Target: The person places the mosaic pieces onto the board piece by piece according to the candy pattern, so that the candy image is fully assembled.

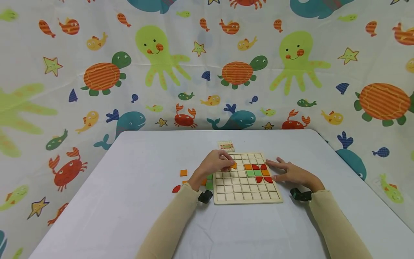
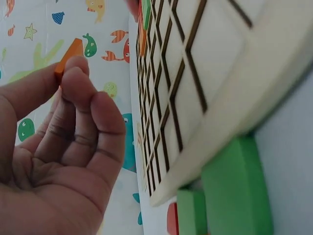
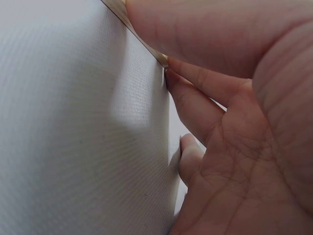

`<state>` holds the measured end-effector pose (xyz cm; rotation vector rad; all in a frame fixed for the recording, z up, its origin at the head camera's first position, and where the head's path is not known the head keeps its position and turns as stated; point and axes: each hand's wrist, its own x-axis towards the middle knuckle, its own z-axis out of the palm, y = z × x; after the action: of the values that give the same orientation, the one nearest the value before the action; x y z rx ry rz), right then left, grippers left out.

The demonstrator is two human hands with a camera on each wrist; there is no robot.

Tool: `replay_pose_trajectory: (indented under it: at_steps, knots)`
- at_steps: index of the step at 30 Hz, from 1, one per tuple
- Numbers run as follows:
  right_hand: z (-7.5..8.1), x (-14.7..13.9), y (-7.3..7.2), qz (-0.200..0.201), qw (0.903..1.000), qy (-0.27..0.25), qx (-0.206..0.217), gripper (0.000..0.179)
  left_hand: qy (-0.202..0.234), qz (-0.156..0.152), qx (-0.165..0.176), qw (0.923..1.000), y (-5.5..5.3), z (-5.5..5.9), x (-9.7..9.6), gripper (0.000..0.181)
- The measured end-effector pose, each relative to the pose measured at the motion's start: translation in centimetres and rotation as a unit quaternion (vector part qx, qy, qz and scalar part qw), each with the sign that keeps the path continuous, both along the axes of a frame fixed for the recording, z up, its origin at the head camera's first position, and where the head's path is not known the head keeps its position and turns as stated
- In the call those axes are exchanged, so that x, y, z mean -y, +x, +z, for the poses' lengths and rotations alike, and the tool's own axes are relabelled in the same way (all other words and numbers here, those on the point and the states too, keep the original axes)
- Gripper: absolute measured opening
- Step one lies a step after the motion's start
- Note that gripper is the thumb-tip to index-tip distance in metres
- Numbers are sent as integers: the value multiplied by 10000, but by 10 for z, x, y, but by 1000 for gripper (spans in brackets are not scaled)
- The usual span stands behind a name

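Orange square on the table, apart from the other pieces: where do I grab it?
Come from above and probably pinch two opposite edges of the orange square: it lies flat on the table, its sides are straight, and bare space around it leaves finger room.

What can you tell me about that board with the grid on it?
The grid board is pale and looks wooden, with a plain rim and dark lines marking off square cells. It lies flat on the white table. Orange squares, green squares and red rounded pieces sit together towards its right side; many other cells show bare. The right hand touches its right edge, while the left hand holds an orange piece over it.
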<state>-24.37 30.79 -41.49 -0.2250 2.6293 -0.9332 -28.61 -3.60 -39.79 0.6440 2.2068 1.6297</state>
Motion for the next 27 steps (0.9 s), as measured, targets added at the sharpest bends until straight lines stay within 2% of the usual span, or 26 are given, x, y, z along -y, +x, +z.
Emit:
replay_pose_trajectory:
  at_steps: [11,19,23,27]
  knots:
    - [-3,-2,-4,-13,9999,107,30,87,42,-196,286,9994,8,-2,-23,12]
    - [-3,-3,-4,-7,9999,48,91,87,-436,-330,328,9980,14,0,-38,8]
    - [-2,-3,-4,-24,9999,-46,108,87,-510,-404,417,9970,16,-2,-43,8]
    - [-1,-2,-3,-9,10000,7,83,87,-651,-371,345,9966,16,-2,-48,8]
